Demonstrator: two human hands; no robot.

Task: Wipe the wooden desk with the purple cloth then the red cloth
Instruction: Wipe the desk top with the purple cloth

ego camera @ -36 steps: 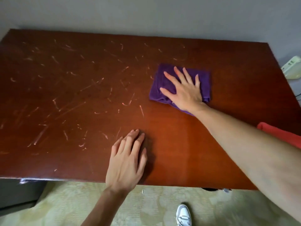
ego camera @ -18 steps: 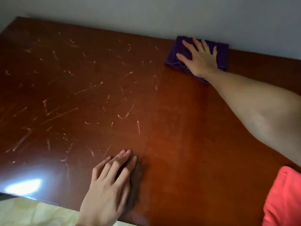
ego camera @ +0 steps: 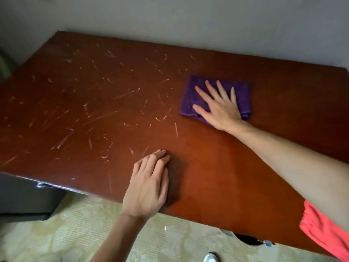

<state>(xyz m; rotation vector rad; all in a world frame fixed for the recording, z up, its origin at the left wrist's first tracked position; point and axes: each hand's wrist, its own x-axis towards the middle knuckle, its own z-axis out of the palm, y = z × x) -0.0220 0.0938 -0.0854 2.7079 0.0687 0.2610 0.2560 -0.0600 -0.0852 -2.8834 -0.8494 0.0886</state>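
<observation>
We press our right hand [ego camera: 219, 108] flat, fingers spread wide, on the purple cloth [ego camera: 241, 93] so it can rub the wooden desk [ego camera: 217, 167]. Our left hand [ego camera: 149, 186] lies open near the front edge, holding nothing, maybe to steady us.

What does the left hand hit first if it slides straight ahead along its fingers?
Nothing solid, as far as the view shows. The left hand points up-right over bare wooden desk, probably passing left of the purple cloth, though narrowly, toward the wall.
</observation>
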